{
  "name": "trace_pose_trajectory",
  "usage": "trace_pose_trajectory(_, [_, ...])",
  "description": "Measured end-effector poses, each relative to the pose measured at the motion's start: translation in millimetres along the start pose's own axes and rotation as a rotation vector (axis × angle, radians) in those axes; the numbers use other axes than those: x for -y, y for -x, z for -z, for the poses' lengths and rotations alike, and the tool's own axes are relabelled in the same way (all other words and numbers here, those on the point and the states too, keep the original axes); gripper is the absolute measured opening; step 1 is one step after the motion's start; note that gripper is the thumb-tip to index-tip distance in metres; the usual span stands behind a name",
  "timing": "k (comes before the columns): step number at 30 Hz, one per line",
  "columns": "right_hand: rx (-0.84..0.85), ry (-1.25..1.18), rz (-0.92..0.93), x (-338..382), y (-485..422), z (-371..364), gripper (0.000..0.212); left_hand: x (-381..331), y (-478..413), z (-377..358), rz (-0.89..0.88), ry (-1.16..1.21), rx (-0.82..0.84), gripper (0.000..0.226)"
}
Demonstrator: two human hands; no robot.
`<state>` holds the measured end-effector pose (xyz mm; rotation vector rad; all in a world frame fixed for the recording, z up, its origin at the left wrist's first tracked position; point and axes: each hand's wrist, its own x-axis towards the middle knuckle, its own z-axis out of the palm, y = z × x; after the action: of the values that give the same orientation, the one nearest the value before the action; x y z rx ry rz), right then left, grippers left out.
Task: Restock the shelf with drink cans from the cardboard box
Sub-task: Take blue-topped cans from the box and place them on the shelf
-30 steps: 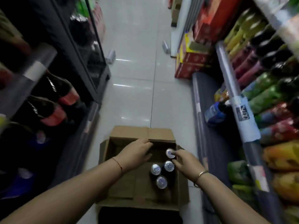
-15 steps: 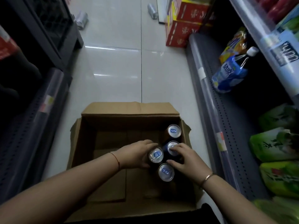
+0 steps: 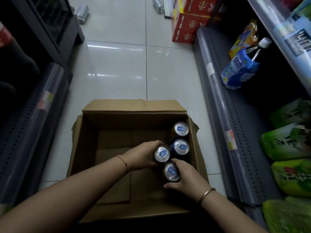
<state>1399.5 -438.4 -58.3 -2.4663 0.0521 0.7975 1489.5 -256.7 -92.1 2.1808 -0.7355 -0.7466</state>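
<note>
An open cardboard box (image 3: pixel 107 132) stands on the floor between two shelf units. Several silver-topped drink cans stand upright in its right half. My left hand (image 3: pixel 141 156) grips the left can (image 3: pixel 161 153), fingers curled round its side. My right hand (image 3: pixel 186 178) grips the nearest can (image 3: pixel 171 171). A blue can (image 3: pixel 181 146) and a gold-sided can (image 3: pixel 181 128) stand free behind them. The grey bottom shelf (image 3: pixel 235 132) runs along the right.
A blue-labelled bottle (image 3: pixel 242 68) and an orange packet (image 3: pixel 244 39) lie on the right shelf, with green bottles (image 3: pixel 289 143) nearer. Red cartons (image 3: pixel 188 29) stand at the aisle's far end. Loose cans (image 3: pixel 82 11) lie on the tiled floor. A dark shelf (image 3: pixel 33 115) lines the left.
The view has tipped down over the box. My left hand closed round the left can, and my right hand shifted from the blue can to the nearest one and gripped it.
</note>
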Motion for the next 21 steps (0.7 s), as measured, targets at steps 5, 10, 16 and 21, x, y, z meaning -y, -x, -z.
trace_pose_trajectory(5, [-0.071,-0.057,-0.025,-4.7,-2.1,-8.9,0.059,5.5,2.5,-2.9,-0.006,0.024,-0.035,0.058])
trace_pose_trajectory(10, [-0.098,-0.165,-0.003,-2.2,-3.5,-8.0,0.062,11.5,17.3,-1.2,0.029,0.100,-0.084,0.056])
trace_pose_trajectory(16, [-0.105,-0.238,0.133,43.6,-2.0,26.1,0.058,-11.6,57.4,47.3,0.115,0.287,-0.260,0.057])
trace_pose_trajectory(21, [-0.086,-0.250,0.254,127.2,21.8,99.7,0.058,-84.2,117.5,135.4,0.201,0.375,-0.479,0.057])
